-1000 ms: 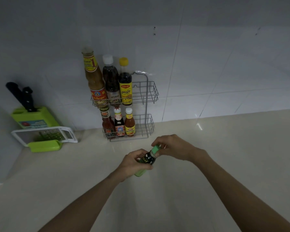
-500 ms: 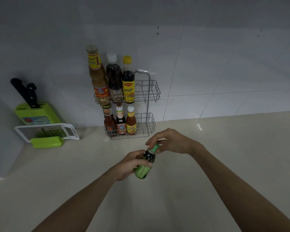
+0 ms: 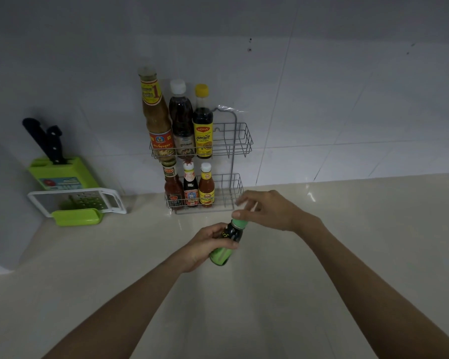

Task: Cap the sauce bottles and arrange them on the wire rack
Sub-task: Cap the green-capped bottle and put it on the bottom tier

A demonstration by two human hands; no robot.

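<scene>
While six capped bottles already stand on the wire rack [image 3: 240,141], three on each shelf filling the left side, one small green bottle [image 3: 224,243] is not yet racked, so the task looks mostly done. Left to do, by my read: finish seating its cap, then place it in a free slot on the right of either shelf.

The left hand [image 3: 208,246] has its grip clamped round the bottle's body, thumb across the front, bottle tilted with its top leaning up and to the right, base lifted clear of the table [image 3: 347,229] as far as I can tell. Directly above that grip sits the pale green cap [image 3: 239,222], already on the neck. The right hand [image 3: 267,209] arches over the cap from the right, wrist raised, fingers [image 3: 244,200] spread and loose; its grip is apart, fingertips at or just off the cap, contact unclear. Whether the cap is fully tight cannot be told.

The rack stands just beyond both grips, against the wall. A knife block [image 3: 62,172] and a grater [image 3: 81,203] sit well off to the left of the left-hand grip, not involved.
</scene>
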